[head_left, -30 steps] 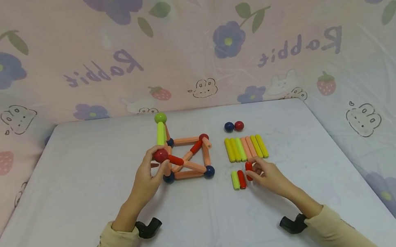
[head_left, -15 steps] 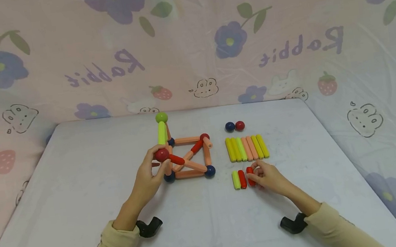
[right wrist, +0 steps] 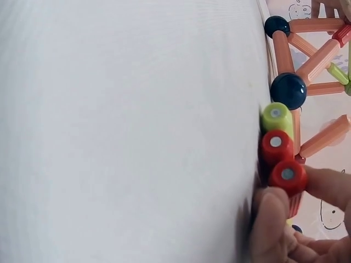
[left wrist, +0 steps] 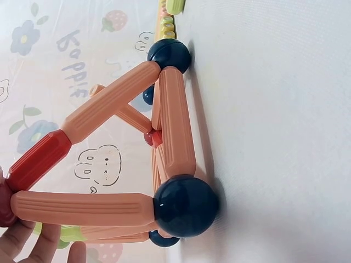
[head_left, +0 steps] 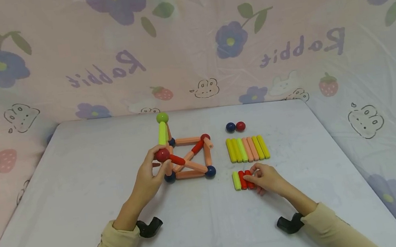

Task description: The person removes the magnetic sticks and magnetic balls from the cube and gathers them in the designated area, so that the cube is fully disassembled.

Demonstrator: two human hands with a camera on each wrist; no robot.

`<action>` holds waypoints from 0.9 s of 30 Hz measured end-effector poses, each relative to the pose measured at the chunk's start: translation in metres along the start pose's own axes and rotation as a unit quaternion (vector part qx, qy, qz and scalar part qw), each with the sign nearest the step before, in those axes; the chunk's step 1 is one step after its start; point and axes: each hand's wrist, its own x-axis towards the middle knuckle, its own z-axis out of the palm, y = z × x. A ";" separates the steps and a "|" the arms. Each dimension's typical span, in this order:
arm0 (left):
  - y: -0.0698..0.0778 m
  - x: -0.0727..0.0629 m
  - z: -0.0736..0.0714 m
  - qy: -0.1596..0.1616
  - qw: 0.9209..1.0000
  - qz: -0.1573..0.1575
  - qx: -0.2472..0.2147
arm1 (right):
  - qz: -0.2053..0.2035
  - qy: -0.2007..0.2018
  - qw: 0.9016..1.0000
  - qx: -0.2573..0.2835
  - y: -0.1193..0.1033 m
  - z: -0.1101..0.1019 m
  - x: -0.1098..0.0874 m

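Left hand (head_left: 148,182) pinches glossy dark-red ball (head_left: 162,154) atop ridged peach-rod frame (head_left: 191,174), right hand (head_left: 269,178) pinches short red cylindrical rod (right wrist: 288,175) on white table (head_left: 210,225), just beside matching red rod (head_left: 242,181).

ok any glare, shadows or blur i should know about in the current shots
Head view: soft, fairly even light, no strong glare; left wrist view: a small white glint on the nearest glossy dark blue ball, a soft grey shadow beside it on the white tabletop; right wrist view: a darker shadow beside the right hand, which looks slightly soft.
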 end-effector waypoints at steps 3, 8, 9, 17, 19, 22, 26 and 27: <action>0.000 0.000 0.000 -0.001 1.000 -0.005 0.000 | -0.002 -0.010 1.000 0.005 -0.001 -0.002 0.000; 0.001 0.000 0.000 -0.001 1.000 -0.015 -0.003 | -0.014 -0.020 1.000 -0.011 -0.003 -0.008 -0.001; 0.001 0.000 0.000 -0.001 1.000 -0.016 -0.004 | -0.016 -0.020 1.000 -0.014 -0.004 -0.009 -0.002; 0.000 0.000 0.001 -0.002 1.000 -0.015 -0.003 | -0.064 -0.007 0.997 -0.036 -0.014 -0.021 0.002; 0.000 0.000 0.001 -0.003 1.000 -0.014 -0.003 | -0.079 0.001 0.996 -0.033 -0.020 -0.022 0.004; 0.000 0.000 0.001 -0.003 1.000 -0.012 -0.002 | -0.097 0.010 0.995 -0.024 -0.030 -0.022 0.009; 0.001 0.000 0.001 -0.001 1.000 -0.012 -0.003 | -0.105 0.007 0.994 -0.003 -0.045 -0.019 0.021; 0.001 0.000 0.001 -0.001 1.000 -0.012 -0.004 | -0.104 0.006 0.995 0.002 -0.048 -0.018 0.025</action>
